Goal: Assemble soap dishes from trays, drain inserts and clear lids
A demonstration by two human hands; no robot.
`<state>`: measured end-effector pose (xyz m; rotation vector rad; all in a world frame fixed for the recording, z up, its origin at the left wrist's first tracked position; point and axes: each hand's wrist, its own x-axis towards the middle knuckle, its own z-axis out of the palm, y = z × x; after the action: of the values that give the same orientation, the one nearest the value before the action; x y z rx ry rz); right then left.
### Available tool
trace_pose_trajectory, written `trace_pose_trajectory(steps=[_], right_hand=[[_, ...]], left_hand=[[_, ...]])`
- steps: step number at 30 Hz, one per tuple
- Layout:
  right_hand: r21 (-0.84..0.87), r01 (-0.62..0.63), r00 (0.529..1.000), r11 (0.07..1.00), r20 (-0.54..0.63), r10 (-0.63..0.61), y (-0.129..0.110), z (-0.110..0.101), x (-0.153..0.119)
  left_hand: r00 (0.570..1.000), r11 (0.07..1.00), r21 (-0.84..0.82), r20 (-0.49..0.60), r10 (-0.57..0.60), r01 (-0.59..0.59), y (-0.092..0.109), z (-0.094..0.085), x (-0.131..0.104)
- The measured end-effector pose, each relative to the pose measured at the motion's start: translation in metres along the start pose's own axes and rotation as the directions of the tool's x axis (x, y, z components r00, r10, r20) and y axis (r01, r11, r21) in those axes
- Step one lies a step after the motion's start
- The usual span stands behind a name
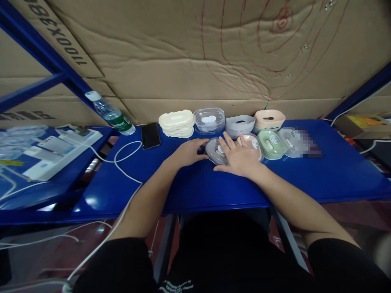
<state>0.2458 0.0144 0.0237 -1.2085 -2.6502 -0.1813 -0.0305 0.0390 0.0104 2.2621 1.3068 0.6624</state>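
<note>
Brown cardboard (159, 53), marked with red curves, fills the upper frame. Below it spreads the blue counter (201, 191). At the left edge lies a white power strip (45, 169) with chargers; right of it, a clear bottle (117, 120) leans. Mid-frame, the right hand (240, 158) lies wide, fingers fanned, hiding parts of a grey lidded box (215, 150) and a peach lidded box (255, 147). The left hand (191, 152) curves loosely, thumb and fingers parted, at the grey one's left edge. Just above stand cream trays (177, 124), clear containers (209, 126), grey trays (240, 128) and peach trays (269, 119), close behind the boxes. Right of centre sit a green lidded box (271, 145) and another grey box (290, 140) (a mosaic patch blurs its right side). A dark phone (150, 136) lies left of the trays; a white cable (115, 161) loops below it.
</note>
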Motion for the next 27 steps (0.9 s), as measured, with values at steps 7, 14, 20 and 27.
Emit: trace_pose_trajectory(steps=[7, 14, 20, 27], right_hand=[[-0.018, -0.035, 0.99, 0.999, 0.14, 0.037, -0.007, -0.017, 0.001], [-0.035, -0.068, 0.969, 0.997, 0.235, 0.074, -0.004, -0.035, 0.001], [0.004, -0.127, 0.961, 0.992, 0.247, 0.122, 0.006, -0.035, 0.002], [-0.026, -0.071, 0.987, 0.997, 0.144, 0.074, 0.008, -0.031, 0.001]], left_hand=[[1.0, 0.995, 0.104, 0.011, -0.005, 0.004, -0.001, 0.002, 0.002], [0.996, 0.985, 0.164, -0.072, -0.044, 0.055, -0.002, 0.008, 0.007], [0.982, 0.997, 0.069, -0.19, -0.021, 0.035, 0.001, 0.016, 0.005], [0.992, 0.998, -0.014, -0.108, 0.063, -0.065, 0.019, 0.022, -0.003]])
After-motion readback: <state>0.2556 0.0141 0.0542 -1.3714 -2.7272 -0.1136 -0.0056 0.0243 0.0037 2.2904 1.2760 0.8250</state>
